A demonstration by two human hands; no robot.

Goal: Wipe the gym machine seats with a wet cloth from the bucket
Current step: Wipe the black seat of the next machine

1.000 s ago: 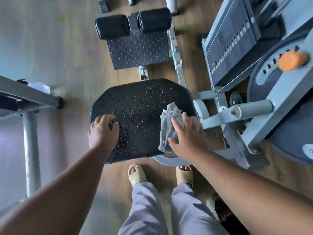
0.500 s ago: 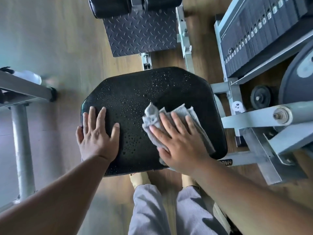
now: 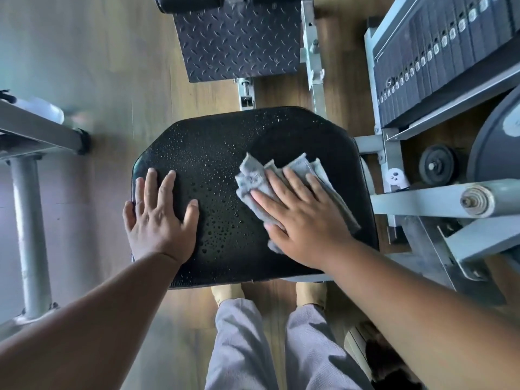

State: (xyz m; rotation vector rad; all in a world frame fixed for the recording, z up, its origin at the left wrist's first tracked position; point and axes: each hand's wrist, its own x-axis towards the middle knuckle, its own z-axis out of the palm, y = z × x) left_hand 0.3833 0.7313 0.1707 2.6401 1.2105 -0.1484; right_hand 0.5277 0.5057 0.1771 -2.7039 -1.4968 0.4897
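The seat (image 3: 225, 153), black and beaded with water drops, lies just before us, above our feet. We press the grey cloth (image 3: 254, 175) flat on its right half with our right hand (image 3: 304, 220), fingers (image 3: 292, 182) straight and spread. Our left hand (image 3: 160, 218) rests flat on the seat's left edge, fingers straight, slightly apart.

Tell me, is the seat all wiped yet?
Not yet. The right hand presses the grey cloth flat on the black seat; around the cloth it looks smoother. Water drops still cover the middle and left, where the left hand rests flat. That part is left.
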